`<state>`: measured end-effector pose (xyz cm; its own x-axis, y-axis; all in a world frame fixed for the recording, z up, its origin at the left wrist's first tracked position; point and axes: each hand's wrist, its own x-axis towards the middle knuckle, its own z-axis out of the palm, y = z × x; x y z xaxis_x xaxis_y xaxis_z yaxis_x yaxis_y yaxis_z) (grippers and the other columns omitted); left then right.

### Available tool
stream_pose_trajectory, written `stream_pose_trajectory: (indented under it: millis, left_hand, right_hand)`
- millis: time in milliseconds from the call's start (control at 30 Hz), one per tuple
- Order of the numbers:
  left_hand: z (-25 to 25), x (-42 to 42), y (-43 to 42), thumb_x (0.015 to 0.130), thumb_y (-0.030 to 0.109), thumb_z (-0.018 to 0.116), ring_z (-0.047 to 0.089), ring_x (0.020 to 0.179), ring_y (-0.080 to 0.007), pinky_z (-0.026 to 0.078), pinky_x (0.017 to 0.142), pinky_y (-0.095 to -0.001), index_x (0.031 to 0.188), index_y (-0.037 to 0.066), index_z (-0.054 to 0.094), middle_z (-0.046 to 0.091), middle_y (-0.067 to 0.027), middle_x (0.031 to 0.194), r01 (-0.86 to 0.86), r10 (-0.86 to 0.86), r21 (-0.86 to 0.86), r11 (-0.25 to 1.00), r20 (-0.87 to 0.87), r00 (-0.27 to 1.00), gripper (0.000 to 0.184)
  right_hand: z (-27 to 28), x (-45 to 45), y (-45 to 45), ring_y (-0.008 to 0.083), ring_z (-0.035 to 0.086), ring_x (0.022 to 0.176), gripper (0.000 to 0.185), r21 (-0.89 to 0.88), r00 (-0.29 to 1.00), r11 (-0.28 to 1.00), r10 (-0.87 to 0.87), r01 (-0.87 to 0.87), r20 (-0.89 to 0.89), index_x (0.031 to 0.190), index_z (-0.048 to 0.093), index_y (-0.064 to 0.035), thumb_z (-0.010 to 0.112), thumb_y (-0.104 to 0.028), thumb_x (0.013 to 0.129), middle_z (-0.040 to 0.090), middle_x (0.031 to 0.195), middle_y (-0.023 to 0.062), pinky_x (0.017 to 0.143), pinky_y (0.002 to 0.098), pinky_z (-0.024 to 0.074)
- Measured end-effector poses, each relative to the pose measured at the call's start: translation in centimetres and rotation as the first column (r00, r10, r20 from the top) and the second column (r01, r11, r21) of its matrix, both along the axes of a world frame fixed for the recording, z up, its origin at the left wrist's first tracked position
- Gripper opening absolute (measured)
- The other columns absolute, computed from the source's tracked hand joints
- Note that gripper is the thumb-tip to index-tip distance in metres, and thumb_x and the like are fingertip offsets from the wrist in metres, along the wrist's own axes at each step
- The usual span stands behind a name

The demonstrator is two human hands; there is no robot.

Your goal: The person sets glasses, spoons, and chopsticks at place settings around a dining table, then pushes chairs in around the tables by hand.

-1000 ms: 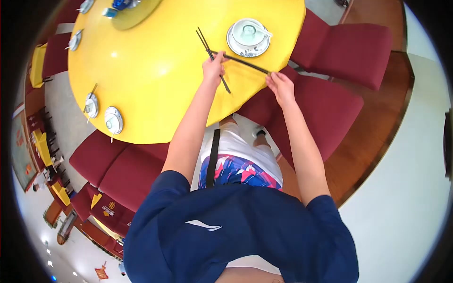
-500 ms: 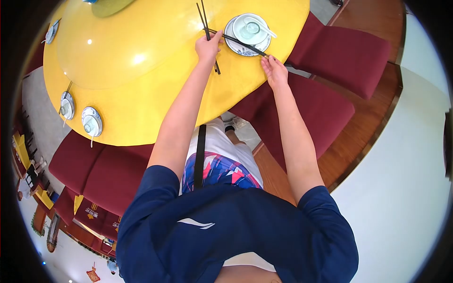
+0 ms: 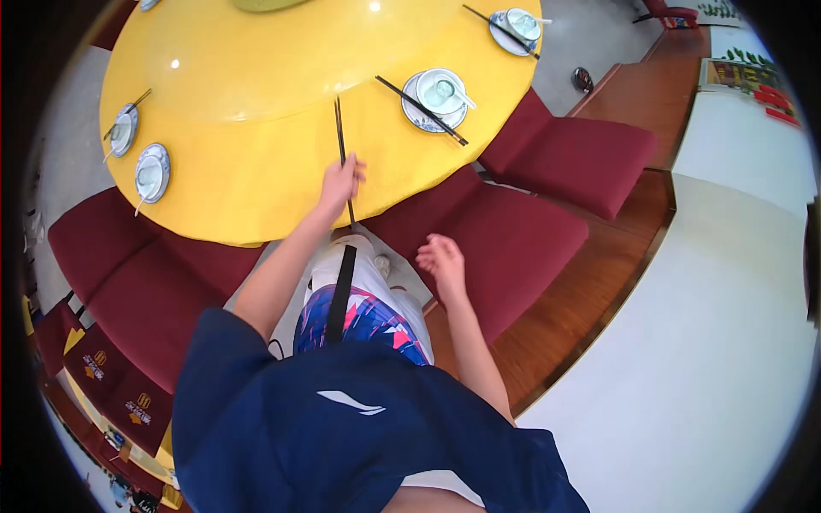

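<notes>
A pair of dark chopsticks (image 3: 340, 128) is gripped by my left hand (image 3: 342, 181) above the yellow table's near edge, pointing away from me. My right hand (image 3: 441, 262) hangs off the table over a maroon chair, its fingers loosely bent with nothing visible in them. Another pair of dark chopsticks (image 3: 402, 94) lies diagonally across the near side of a blue-and-white plate (image 3: 419, 121). On that plate sits a white bowl (image 3: 424, 89) with a small glass (image 3: 443, 89) and a white spoon (image 3: 467, 100).
Similar place settings stand at the table's left, with plates (image 3: 159, 193) and bowls, and another plate (image 3: 499, 39) is at the far right. Maroon chairs (image 3: 513, 248) line the table (image 3: 256, 197). A clear turntable covers its middle. A wooden ledge (image 3: 590, 282) and white wall run along the right.
My right hand has let go of the chopsticks at the plate and drawn back off the table. My left hand has moved toward me, still holding the other pair. The view has shifted.
</notes>
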<state>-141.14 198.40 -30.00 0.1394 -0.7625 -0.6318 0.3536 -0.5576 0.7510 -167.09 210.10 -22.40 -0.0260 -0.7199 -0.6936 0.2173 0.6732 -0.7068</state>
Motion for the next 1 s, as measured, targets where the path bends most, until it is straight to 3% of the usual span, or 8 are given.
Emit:
stream_pose_trajectory:
  millis: [67,100,167,300,467,600,767,1000]
  left_hand:
    - [1.4,-1.9,6.0,0.102,0.041,0.046,0.040,0.036,-0.0093,0.030,0.036,-0.0262,0.086,0.003,0.061,0.056,-0.0042,0.060,0.093,-0.090,0.039,0.995,-0.069,0.994,0.043]
    - [1.9,-2.5,8.8,0.101,0.043,0.044,0.041,0.037,-0.0097,0.031,0.036,-0.0263,0.083,0.004,0.061,0.057,-0.0038,0.061,0.259,-0.254,0.021,0.966,-0.130,0.958,0.046]
    - [7.1,-4.3,14.0,0.101,0.046,0.045,0.045,0.043,-0.0080,0.033,0.039,-0.0240,0.080,0.005,0.062,0.056,-0.0012,0.061,0.515,-0.511,-0.009,0.857,-0.145,0.847,0.049]
    - [10.7,-8.8,24.3,0.098,0.052,0.049,0.043,0.050,-0.0040,0.033,0.043,-0.0199,0.090,0.011,0.060,0.054,0.0017,0.071,0.653,-0.642,-0.019,0.757,-0.207,0.738,0.043]
    - [12.4,-10.8,33.0,0.100,0.041,0.052,0.034,0.045,-0.0019,0.022,0.038,-0.0196,0.088,0.010,0.056,0.047,0.0046,0.067,0.545,-0.479,0.007,0.838,-0.468,0.743,0.034]
    - [14.3,-8.0,38.4,0.100,0.039,0.051,0.034,0.044,-0.0016,0.022,0.037,-0.0199,0.084,0.009,0.058,0.047,0.0062,0.064,0.618,-0.573,0.049,0.784,-0.323,0.753,0.035]
    - [14.9,-2.6,43.4,0.100,0.040,0.051,0.033,0.043,-0.0014,0.022,0.036,-0.0199,0.085,0.009,0.058,0.047,0.0062,0.064,0.559,-0.523,-0.003,0.829,-0.359,0.773,0.035]
    - [16.0,11.9,53.2,0.104,0.033,0.041,0.045,0.055,-0.0042,0.037,0.046,-0.0222,0.102,0.006,0.058,0.051,0.0021,0.070,0.219,-0.269,-0.302,0.928,-0.137,0.953,0.031]
  right_hand:
    - [0.3,0.7,3.7,0.0125,0.065,0.079,0.030,-0.012,0.978,0.978,0.209,-0.209,-0.010,0.121,0.056,-0.0047,0.055,-0.025,0.100,0.066,0.095,0.0075,0.068,0.0252,0.0515]
    - [0.2,1.4,5.2,0.0123,0.065,0.082,0.035,-0.068,0.962,0.959,0.271,-0.273,-0.041,0.127,0.055,-0.0056,0.054,-0.028,0.100,0.066,0.100,0.0070,0.069,0.0247,0.0507]
    - [1.3,2.2,7.1,0.0120,0.065,0.083,0.039,-0.104,0.978,0.972,0.209,-0.211,-0.027,0.130,0.054,-0.0054,0.054,-0.030,0.100,0.066,0.100,0.0083,0.068,0.0242,0.0521]
    - [2.6,0.6,10.5,0.0127,0.066,0.080,0.044,-0.171,0.997,0.985,0.044,-0.032,0.066,0.134,0.051,-0.0026,0.052,-0.032,0.101,0.067,0.100,0.0088,0.070,0.0265,0.0548]
    - [4.0,-2.5,15.3,0.0087,0.064,0.075,0.037,-0.149,0.954,0.960,0.260,-0.238,0.152,0.125,0.059,-0.0029,0.051,-0.030,0.102,0.068,0.094,0.0062,0.067,0.0242,0.0536]
    - [6.0,-0.3,19.2,0.0109,0.065,0.069,0.033,-0.170,0.917,0.923,0.370,-0.345,0.149,0.123,0.059,-0.0013,0.052,-0.025,0.101,0.068,0.092,0.0089,0.062,0.0234,0.0530]
    - [6.4,6.7,23.1,0.0096,0.064,0.062,0.025,-0.276,0.906,0.904,0.381,-0.325,0.181,0.110,0.062,-0.0003,0.055,-0.022,0.100,0.068,0.085,0.0093,0.059,0.0226,0.0513]
    - [8.2,22.5,29.5,0.0092,0.062,0.063,0.023,-0.381,0.887,0.841,0.451,-0.384,0.102,0.107,0.061,0.0009,0.056,-0.020,0.099,0.067,0.084,0.0081,0.056,0.0222,0.0481]
